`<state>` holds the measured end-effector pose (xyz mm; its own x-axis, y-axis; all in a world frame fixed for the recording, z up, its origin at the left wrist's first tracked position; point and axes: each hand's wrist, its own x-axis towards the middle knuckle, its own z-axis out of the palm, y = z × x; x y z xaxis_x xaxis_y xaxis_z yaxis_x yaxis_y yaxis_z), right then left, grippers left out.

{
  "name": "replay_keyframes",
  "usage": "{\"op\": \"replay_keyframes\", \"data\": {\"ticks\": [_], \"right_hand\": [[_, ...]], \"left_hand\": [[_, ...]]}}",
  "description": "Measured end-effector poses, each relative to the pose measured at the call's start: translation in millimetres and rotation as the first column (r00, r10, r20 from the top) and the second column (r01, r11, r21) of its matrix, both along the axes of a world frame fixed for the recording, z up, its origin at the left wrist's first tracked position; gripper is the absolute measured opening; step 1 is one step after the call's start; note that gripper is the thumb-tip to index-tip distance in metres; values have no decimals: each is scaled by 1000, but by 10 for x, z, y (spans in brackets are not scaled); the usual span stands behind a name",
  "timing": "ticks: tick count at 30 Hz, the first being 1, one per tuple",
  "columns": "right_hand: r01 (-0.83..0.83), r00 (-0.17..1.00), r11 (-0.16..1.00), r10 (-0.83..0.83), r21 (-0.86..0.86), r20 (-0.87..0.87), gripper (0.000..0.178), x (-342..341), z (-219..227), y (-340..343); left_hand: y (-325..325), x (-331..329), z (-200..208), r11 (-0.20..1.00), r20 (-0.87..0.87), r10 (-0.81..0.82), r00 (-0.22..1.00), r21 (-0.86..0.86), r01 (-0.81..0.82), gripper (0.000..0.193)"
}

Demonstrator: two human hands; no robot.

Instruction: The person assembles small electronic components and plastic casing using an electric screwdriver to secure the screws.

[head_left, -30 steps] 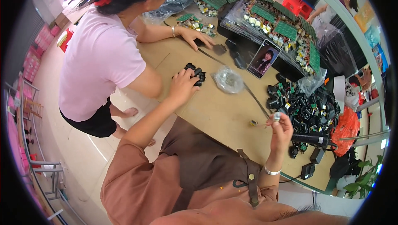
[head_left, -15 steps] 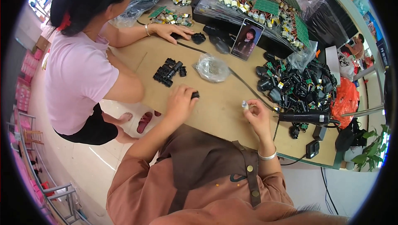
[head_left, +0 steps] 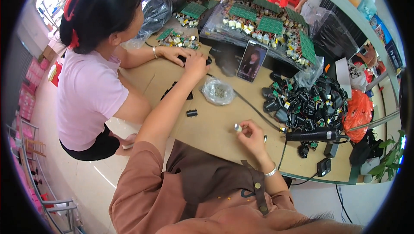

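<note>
My left hand (head_left: 197, 67) stretches across the table beside the co-worker's hand (head_left: 172, 54), its bent fingers closed over a black plastic part (head_left: 208, 60). How far the fingers wrap round it is partly hidden. Between the thumb and fingertips of my right hand (head_left: 252, 138) is a small silver-and-white part (head_left: 237, 127). A small black ribbed piece (head_left: 192, 113) lies alone on the brown tabletop. Under my left forearm more black ribbed pieces (head_left: 169, 91) show in part. Close by, a clear plastic bag (head_left: 219, 91) holds many tiny metal bits.
A phone (head_left: 252, 61) stands upright against a black tray stacked with green circuit boards (head_left: 270, 25). At right lie a heap of black shells with wiring (head_left: 308, 100), a black cylindrical tool (head_left: 312, 135) and an orange bag (head_left: 359, 115). A cable crosses the table. The co-worker (head_left: 92, 87) sits at left.
My left hand has let go of the small black piece on the table and reached forward to the co-worker's hand. My right hand has shifted left, still holding its small part. The view has tilted.
</note>
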<state>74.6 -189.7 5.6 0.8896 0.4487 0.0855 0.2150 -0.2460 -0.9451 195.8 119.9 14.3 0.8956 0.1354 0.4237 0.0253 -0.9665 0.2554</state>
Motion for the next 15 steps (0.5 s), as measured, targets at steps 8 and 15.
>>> {"op": "replay_keyframes", "data": {"ticks": [8,15], "right_hand": [[113,991,988,-120,102,67,19,27,-31,-118],[207,953,962,-157,176,-260,22,88,102,-226]], "left_hand": [[-218,-114,20,981,273,-118,955,180,70,16],[-1189,-1764,13,824,102,-531,841,294,484,16]]}}
